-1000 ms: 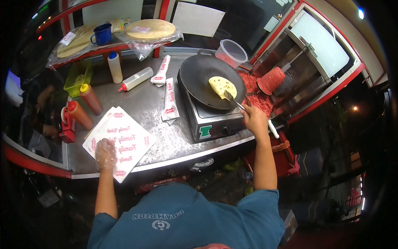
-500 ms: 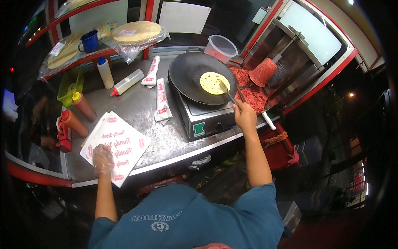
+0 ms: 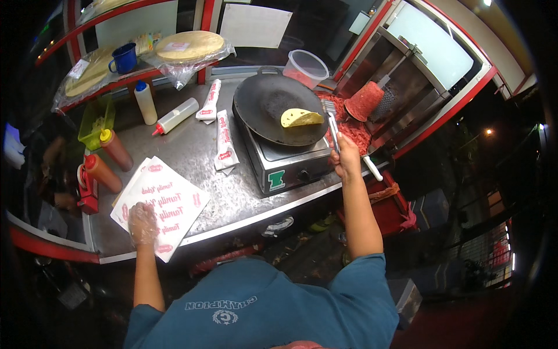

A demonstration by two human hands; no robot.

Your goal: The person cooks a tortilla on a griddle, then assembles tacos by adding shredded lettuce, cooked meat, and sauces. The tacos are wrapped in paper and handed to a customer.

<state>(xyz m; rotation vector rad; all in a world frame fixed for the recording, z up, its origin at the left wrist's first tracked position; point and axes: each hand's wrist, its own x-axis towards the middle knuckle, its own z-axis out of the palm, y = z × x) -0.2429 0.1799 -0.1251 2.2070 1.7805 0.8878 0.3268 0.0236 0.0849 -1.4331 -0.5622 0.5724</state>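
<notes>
Seen from above, a person's two arms extend forward, well apart, from teal short sleeves (image 3: 366,288). The left forearm (image 3: 149,282) runs nearly straight ahead to the left hand (image 3: 143,222), in a clear, thin glove (image 3: 142,234), back upward, fingers bent and partly hidden. The right forearm (image 3: 361,218) reaches farther forward, slanting slightly left; the right hand (image 3: 347,156) looks bare, fingers wrapped in a closed grip.

Metal counter (image 3: 212,192), glossy and scuffed — pan (image 3: 258,107) matt black, fork (image 3: 333,125) shiny metal, meat (image 3: 365,100) rough. Paper sheets (image 3: 181,203) smooth; glove (image 3: 143,224) clear, crinkled plastic. Bottles (image 3: 146,104) smooth plastic, tub (image 3: 306,65) translucent plastic. Boards (image 3: 192,45) pale wood, wrap (image 3: 181,72) glossy clear plastic — mug (image 3: 124,58) glossy blue, shirt (image 3: 261,296) matt cloth, stove (image 3: 290,153) smooth metal.
</notes>
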